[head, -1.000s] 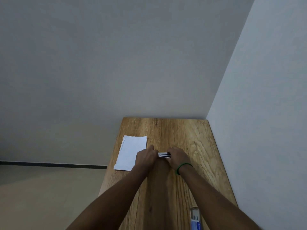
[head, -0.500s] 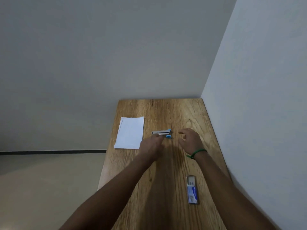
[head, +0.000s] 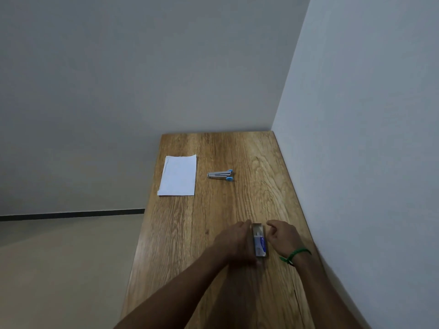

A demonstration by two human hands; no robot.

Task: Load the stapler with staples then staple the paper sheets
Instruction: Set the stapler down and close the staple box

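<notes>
Dim, even light; soft shadows under the arms on the brown wooden table (head: 180, 233). Hands look slightly motion-blurred; edges bend, perhaps from the wide lens.

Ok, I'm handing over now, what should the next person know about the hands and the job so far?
Left hand rests against the left side of the staple box; right hand is curled beside its right side, grip unclear.
Stapler lies untouched mid-table, paper sheets to its left near the table edge.
Whether the stapler is loaded can't be told. Left: take staples, load, staple the sheets.
</notes>
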